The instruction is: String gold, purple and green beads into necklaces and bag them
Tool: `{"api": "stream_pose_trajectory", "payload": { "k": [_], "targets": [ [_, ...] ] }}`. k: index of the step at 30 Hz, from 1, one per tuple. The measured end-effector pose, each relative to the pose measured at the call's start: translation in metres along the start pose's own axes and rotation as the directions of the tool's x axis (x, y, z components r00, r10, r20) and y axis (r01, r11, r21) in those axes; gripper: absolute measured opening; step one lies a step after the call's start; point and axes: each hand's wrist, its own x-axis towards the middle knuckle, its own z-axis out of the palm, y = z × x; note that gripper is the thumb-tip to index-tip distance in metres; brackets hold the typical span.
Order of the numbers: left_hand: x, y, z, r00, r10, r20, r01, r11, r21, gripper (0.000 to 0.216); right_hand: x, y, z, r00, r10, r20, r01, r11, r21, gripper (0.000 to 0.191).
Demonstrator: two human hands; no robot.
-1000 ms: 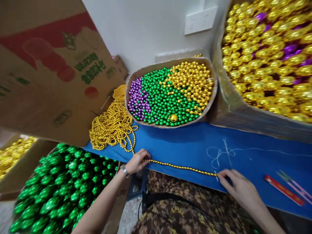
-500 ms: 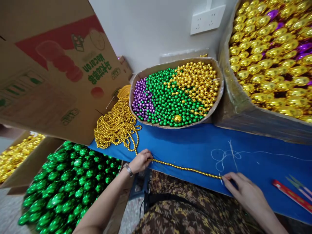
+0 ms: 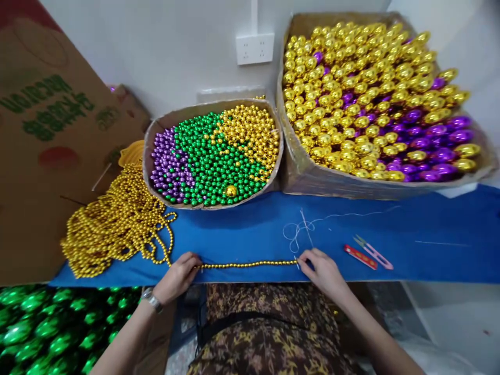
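A gold bead string (image 3: 250, 264) runs nearly straight along the front of the blue-covered table (image 3: 234, 234). My left hand (image 3: 183, 272), with a watch at the wrist, pinches it at the left. My right hand (image 3: 320, 268) pinches its right end, where a bit of white thread shows. Left of my left hand lies a tangled heap of gold bead strings (image 3: 113, 219), one loop reaching toward my fingers. Just beyond my right hand are loose loops of thin white thread (image 3: 297, 234).
A box of purple, green and gold beads (image 3: 146, 156) stands at the back. Right of it is a bigger box (image 3: 297, 177) of gold and purple ornaments. Thread snips (image 3: 373, 252) and a red cutter (image 3: 360, 257) lie right. A carton (image 3: 35, 172) and green ornaments (image 3: 58, 323) are left.
The view has swung right, bringing more of the right-hand box and table into sight. Both hands still pinch the bead string, which now lies more level across the view.
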Motion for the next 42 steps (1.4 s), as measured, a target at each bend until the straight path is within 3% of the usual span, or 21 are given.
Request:
{"api": "stream_pose_trajectory", "payload": {
  "k": [6,11,17,19,22,26,28,30,32,35,37,39,42],
  "targets": [
    [0.004,0.003,0.002,0.999,-0.005,-0.033,0.009,0.990,0.140,0.020,0.001,-0.002,-0.004,1.000,-0.013,-0.001,0.013,1.000,-0.003,0.025],
    [0.035,0.012,-0.004,0.998,0.033,-0.045,-0.015,0.935,0.354,0.016,0.030,0.014,-0.022,0.996,0.015,-0.092,-0.021,0.998,-0.055,0.030],
    [0.090,0.026,-0.006,0.993,-0.016,-0.114,0.043,0.968,0.245,0.015,0.080,0.038,-0.044,0.967,0.037,-0.251,-0.079,0.984,-0.160,0.030],
    [0.101,0.030,-0.004,0.993,-0.008,-0.119,0.034,0.975,0.220,0.014,0.090,0.023,-0.039,0.965,-0.022,-0.261,-0.027,0.983,-0.183,0.030],
    [0.108,0.038,-0.005,0.995,0.043,-0.088,-0.029,0.989,0.146,0.015,0.097,-0.033,-0.009,0.956,-0.206,-0.207,0.170,0.969,-0.181,0.036],
    [0.103,0.045,-0.012,0.991,0.104,-0.080,-0.112,0.988,-0.105,0.020,0.109,-0.117,0.042,0.865,-0.499,-0.045,0.492,0.863,-0.113,0.039],
    [0.097,0.040,-0.019,0.991,0.106,-0.085,-0.118,0.983,-0.144,0.022,0.119,-0.128,0.051,0.833,-0.553,0.009,0.550,0.828,-0.107,0.024],
    [0.088,0.027,-0.026,0.991,0.100,-0.093,-0.108,0.991,-0.078,0.024,0.125,-0.107,0.041,0.835,-0.549,0.046,0.549,0.825,-0.135,0.019],
    [0.079,0.008,-0.033,0.990,0.081,-0.114,-0.079,0.997,0.019,0.025,0.124,-0.060,0.014,0.874,-0.482,0.059,0.483,0.851,-0.204,0.020],
    [0.068,-0.020,-0.037,0.985,0.011,-0.171,0.012,0.991,0.134,0.024,0.112,0.034,-0.043,0.964,-0.265,0.006,0.250,0.902,-0.351,0.020],
    [0.066,-0.032,-0.034,0.977,-0.029,-0.210,0.068,0.981,0.180,0.024,0.097,0.089,-0.079,0.994,-0.078,-0.083,0.034,0.898,-0.438,0.020],
    [0.070,-0.036,-0.028,0.970,-0.032,-0.239,0.083,0.975,0.205,0.025,0.076,0.128,-0.104,0.981,0.083,-0.173,-0.159,0.856,-0.492,0.022],
    [0.081,-0.034,-0.018,0.966,0.001,-0.259,0.055,0.976,0.210,0.024,0.041,0.153,-0.117,0.936,0.233,-0.265,-0.342,0.782,-0.520,0.028]
  ]
}}
